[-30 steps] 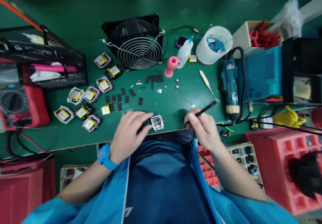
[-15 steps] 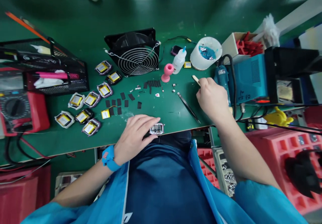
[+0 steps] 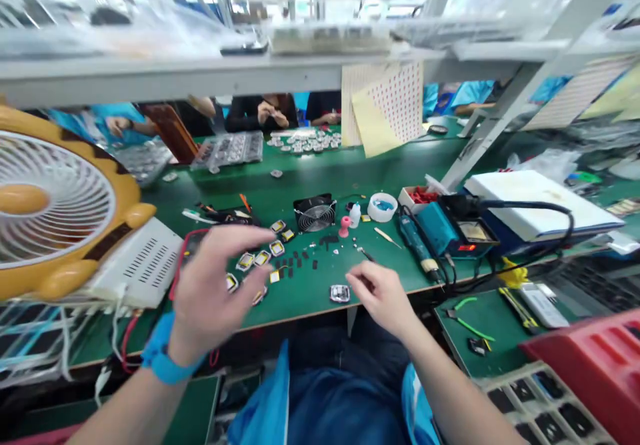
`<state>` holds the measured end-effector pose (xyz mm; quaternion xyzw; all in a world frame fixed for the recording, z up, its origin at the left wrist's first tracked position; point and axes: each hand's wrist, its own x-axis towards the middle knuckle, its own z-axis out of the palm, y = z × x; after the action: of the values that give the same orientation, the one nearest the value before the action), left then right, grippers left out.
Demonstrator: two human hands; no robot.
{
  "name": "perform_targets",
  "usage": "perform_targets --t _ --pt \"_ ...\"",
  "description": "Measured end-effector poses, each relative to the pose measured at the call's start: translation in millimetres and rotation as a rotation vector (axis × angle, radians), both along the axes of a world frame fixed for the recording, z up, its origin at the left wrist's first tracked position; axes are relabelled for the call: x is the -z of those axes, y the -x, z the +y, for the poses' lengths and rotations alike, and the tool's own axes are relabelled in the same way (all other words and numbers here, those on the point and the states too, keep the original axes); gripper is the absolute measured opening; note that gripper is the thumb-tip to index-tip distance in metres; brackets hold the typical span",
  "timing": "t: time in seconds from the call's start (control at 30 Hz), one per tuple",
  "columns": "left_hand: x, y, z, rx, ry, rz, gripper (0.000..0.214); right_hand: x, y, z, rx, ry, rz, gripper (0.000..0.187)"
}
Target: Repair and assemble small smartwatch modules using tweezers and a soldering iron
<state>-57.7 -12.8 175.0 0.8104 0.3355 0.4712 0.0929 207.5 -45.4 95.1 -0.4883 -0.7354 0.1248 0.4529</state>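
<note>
My left hand (image 3: pixel 213 291), with a blue band at the wrist, is raised over the left part of the bench. Its fingers and thumb are apart with nothing between them, somewhat blurred. My right hand (image 3: pixel 383 291) is low over the front edge, fingers curled; whatever they may hold is hidden. Just left of its fingertips lies a small white-rimmed device case (image 3: pixel 340 293), its inner parts showing. Dark tweezers (image 3: pixel 367 254) run toward the back of this hand, their far end covered by it. Beyond lies a pale stick (image 3: pixel 387 237).
Cases with yellow batteries (image 3: pixel 263 257) and black pads (image 3: pixel 295 263) lie mid-left. Behind stand a black fan (image 3: pixel 315 213), a pink holder (image 3: pixel 345 225), a white bottle (image 3: pixel 355 216) and a tub (image 3: pixel 383 207). A soldering station (image 3: pixel 445 228) is right; a large yellow fan (image 3: pixel 65 205) left. Co-workers' hands show opposite.
The view has tilted up. My left hand has let go of the device case and lifted left. My right hand has left the pale stick on the bench and come nearer the case.
</note>
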Motion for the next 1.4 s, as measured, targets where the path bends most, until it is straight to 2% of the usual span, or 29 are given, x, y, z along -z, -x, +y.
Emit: perform_targets --t 0.03,0.07,0.13,0.23,0.3,0.37,0.43,0.53,0.63,0.73,0.87,1.0,1.1,1.2,1.3,1.4 --pt "1.5 -2 -11 0.068 0.012 0.09 0.027 7.0 1 -12 0.02 0.011 0.01 0.038" --pt "12.3 -8 -22 0.125 0.102 0.165 0.023 16.5 -1 -22 0.066 0.047 0.004 0.043" --pt "53.4 -24 -34 0.144 0.259 0.192 0.022 39.1 -16 -35 0.141 0.101 -0.007 0.049" --pt "123.2 -52 -31 0.103 0.424 0.2 0.051 66.5 -51 -35 0.206 0.142 -0.037 0.056" --pt "155.0 -63 -27 0.116 0.471 0.195 0.066 71.6 -69 -26 0.214 0.173 -0.089 0.06" --pt "172.6 -64 -29 0.075 0.46 0.181 0.065 66.4 -72 -16 0.175 0.228 -0.162 0.063" --pt "179.8 -60 -34 0.016 0.415 0.183 0.061 56.1 -61 -9 0.13 0.282 -0.229 0.061" --pt "182.6 -51 -41 -0.051 0.34 0.193 0.058 42.5 -32 -6 0.062 0.323 -0.297 0.055" --pt "185.6 -39 -48 -0.084 0.313 0.191 0.055 37.1 -8 -15 -0.001 0.359 -0.332 0.045" --pt "190.1 -22 -56 -0.106 0.286 0.188 0.05 36.6 1 -27 -0.015 0.365 -0.346 0.04" --pt "195.2 1 -65 -0.116 0.234 0.182 0.042 33.7 3 -39 -0.02 0.37 -0.362 0.037" --pt "201.7 18 -61 -0.069 0.182 0.169 0.033 24.8 1 -43 0.02 0.391 -0.379 0.028" --pt "208.3 29 -49 -0.056 0.076 0.141 0.029 18.4 -6 -34 0.083 0.427 -0.404 0.023" --pt "212.7 38 -38 -0.041 0.039 0.11 0.029 16.8 -16 -15 0.148 0.466 -0.442 0.019" --pt "210.4 43 -34 0.013 0.07 0.121 0.03 21.3 -25 -3 0.201 0.499 -0.478 0.018" --pt "200.2 39 -31 0.071 0.113 0.152 0.029 29.9 -28 -9 0.222 0.542 -0.471 0.018"
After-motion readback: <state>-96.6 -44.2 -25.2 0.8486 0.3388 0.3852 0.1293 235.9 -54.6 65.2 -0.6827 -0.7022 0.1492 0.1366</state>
